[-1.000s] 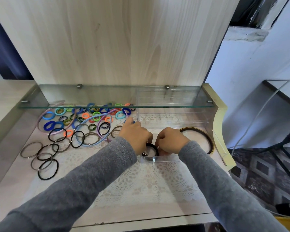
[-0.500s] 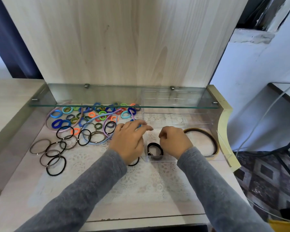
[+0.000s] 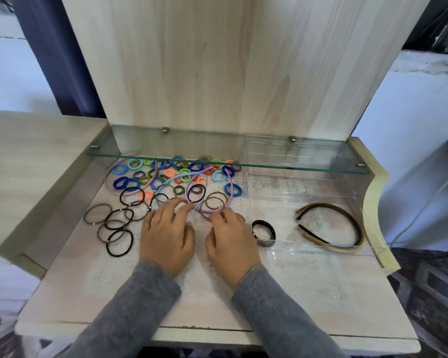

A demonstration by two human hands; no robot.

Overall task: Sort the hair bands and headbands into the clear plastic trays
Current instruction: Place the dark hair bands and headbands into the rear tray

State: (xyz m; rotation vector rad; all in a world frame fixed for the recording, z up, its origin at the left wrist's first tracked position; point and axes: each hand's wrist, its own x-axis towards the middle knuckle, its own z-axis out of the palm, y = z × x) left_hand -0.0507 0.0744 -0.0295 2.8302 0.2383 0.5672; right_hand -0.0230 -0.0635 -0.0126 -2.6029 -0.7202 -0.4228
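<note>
Currently, brown hair bands (image 3: 215,202) lie on the counter (image 3: 308,293) just ahead of both grips. Left grip (image 3: 168,239) released, fingers spread; right grip (image 3: 230,239) nearer, touching their near edge, and we cannot tell whether it holds them. Clear plastic tray (image 3: 285,210) sits rightward.

Bright, even daylight, soft shadows, wide-angle bending at the edges, slight overall softness.
</note>
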